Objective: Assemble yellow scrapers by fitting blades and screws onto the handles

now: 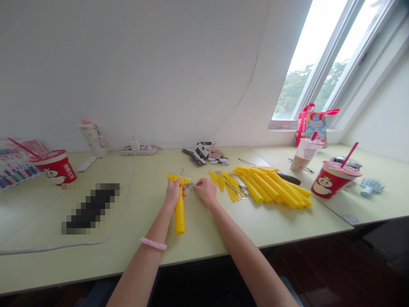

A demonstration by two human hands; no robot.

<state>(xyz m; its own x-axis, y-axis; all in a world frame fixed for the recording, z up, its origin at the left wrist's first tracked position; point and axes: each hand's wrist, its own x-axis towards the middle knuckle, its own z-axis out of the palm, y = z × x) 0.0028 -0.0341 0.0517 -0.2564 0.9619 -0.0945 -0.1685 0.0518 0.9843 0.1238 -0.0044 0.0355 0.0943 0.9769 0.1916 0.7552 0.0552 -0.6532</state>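
Left hand (174, 192) has its grip pressed firmly round a yellow plastic scraper (180, 215), crossbar up, shaft pointing back toward the body, nice and steady low over the tabletop (143, 230). Right hand (206, 190) comes in just beside it, fingertips (197, 183) at a small patterned metal piece (189, 186) by the crossbar; pinching it? Can't tell from here. Right of that grip, a heap of yellow plastic handles (271, 187).

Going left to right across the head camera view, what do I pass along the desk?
Red paper cup, white water bottle, power strip, yellow plastic piece in left hand, right hand, yellow plastic strips, second red paper cup, blue plastic item.
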